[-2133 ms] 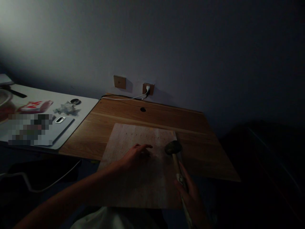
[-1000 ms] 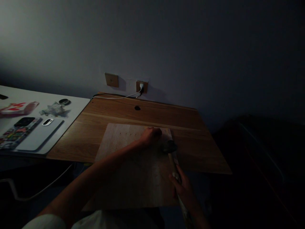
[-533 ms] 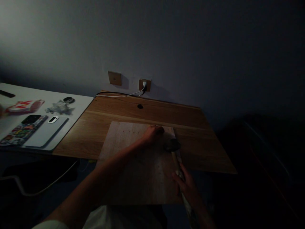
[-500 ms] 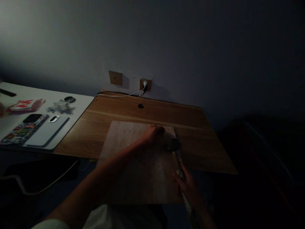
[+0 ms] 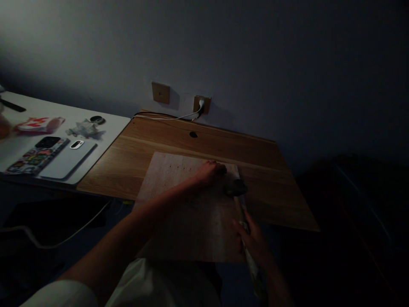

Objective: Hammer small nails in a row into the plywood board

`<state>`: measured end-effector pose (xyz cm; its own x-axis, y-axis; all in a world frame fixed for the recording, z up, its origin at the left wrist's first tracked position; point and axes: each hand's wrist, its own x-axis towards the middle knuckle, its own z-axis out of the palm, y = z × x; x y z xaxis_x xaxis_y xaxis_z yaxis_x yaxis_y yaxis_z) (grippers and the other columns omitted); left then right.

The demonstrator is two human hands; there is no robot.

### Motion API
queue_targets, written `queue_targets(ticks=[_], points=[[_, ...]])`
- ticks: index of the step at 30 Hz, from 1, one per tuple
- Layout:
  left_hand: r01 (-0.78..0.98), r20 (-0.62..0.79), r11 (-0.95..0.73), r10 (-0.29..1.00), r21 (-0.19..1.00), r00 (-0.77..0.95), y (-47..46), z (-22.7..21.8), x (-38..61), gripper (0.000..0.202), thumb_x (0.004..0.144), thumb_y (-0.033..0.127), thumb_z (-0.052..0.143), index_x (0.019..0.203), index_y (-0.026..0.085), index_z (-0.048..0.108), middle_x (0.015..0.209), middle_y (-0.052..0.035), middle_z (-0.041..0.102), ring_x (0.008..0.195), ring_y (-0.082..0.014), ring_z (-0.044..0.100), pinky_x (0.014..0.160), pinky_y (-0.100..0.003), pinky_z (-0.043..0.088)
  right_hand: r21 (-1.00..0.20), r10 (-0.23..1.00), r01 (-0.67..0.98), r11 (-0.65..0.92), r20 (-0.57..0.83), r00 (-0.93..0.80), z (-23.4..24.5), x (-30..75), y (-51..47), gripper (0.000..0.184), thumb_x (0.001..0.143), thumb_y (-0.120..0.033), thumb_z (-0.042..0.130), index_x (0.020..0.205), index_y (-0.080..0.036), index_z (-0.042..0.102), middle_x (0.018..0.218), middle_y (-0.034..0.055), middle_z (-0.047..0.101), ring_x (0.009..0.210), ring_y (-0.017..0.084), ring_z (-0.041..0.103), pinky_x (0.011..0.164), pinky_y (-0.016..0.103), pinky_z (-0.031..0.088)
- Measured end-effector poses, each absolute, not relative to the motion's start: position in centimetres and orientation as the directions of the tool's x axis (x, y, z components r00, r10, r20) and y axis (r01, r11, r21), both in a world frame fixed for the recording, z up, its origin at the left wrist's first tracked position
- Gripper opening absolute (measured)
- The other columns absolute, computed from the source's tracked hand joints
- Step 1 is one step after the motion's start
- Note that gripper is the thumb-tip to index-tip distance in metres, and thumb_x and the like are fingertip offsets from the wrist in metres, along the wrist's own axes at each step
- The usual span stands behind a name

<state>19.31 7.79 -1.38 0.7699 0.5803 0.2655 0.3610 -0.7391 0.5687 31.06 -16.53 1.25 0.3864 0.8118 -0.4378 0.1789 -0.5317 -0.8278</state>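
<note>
Left hand [image 5: 211, 172] curled; right hand [image 5: 252, 241] grips hammer [image 5: 236, 188].

The left hand [image 5: 211, 172] rests curled on the board [image 5: 185, 213] near its far right corner; it is too dark to tell whether it holds anything. The right hand [image 5: 252, 243] grips the hammer [image 5: 235, 188] by its handle, with the head at the board's right edge. The board overhangs the desk's [image 5: 271, 187] near edge.

Dim grey wall [image 5: 255, 64] — wooden desk [image 5: 179, 143]
</note>
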Motion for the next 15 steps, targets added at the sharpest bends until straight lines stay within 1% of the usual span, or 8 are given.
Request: queue_targets(ticks=[3,6,9,12,15], points=[[0.35,0.264,-0.753,0.56,0.558,0.785,7.9,-1.4,19.4,0.019,0.088,0.021,0.062,0.104,0.02,0.073,0.102,-0.006,0.073,0.101,-0.0228,0.063,0.093,-0.033,0.046,-0.843,0.823,0.171,-0.51,-0.419,0.384,1.6,31.0,-16.4,0.064,0.077,-0.062,0.066,0.126,-0.022,0.059,0.053,-0.0093,0.052,0.037,0.013,0.05,0.037,0.025,0.044],[0.355,0.266,-0.751,0.566,0.557,0.78,7.9,-1.5,19.4,0.019,0.089,0.022,0.062,0.105,0.019,0.072,0.104,-0.0073,0.072,0.105,-0.0241,0.061,0.095,-0.035,0.046,-0.874,0.841,0.171,-0.454,-0.357,0.408,1.8,30.7,-16.2,0.051,0.078,-0.06,0.068,0.111,-0.021,0.064,0.051,-0.0092,0.049,0.039,0.012,0.047,0.039,0.023,0.04],[0.377,0.275,-0.749,0.584,0.544,0.764,7.9,-1.6,19.4,0.018,0.089,0.023,0.063,0.105,0.019,0.072,0.107,-0.0084,0.07,0.109,-0.0255,0.058,0.096,-0.036,0.046,-0.893,0.834,0.145,-0.426,-0.325,0.446,2.0,30.2,-15.8,0.043,0.078,-0.058,0.068,0.1,-0.022,0.063,0.05,-0.0091,0.047,0.04,0.011,0.044,0.039,0.022,0.034],[0.382,0.282,-0.761,0.579,0.524,0.765,8.0,-1.7,19.5,0.016,0.089,0.023,0.063,0.1,0.018,0.073,0.108,-0.0094,0.069,0.11,-0.0258,0.057,0.098,-0.036,0.044,-0.929,0.827,0.072,-0.364,-0.286,0.483,2.4,29.7,-14.8,0.033,0.08,-0.054,0.068,0.088,-0.023,0.059,0.051,-0.0084,0.048,0.042,0.01,0.042,0.041,0.022,0.033],[0.363,0.288,-0.774,0.558,0.519,0.778,8.0,-1.6,19.5,0.015,0.089,0.02,0.061,0.095,0.017,0.074,0.104,-0.0092,0.068,0.106,-0.0244,0.057,0.098,-0.035,0.044,-0.957,0.825,-0.03,-0.287,-0.263,0.501,2.8,29.0,-13.7,0.027,0.079,-0.046,0.069,0.089,-0.024,0.058,0.057,-0.0079,0.051,0.046,0.01,0.045,0.045,0.022,0.036]])
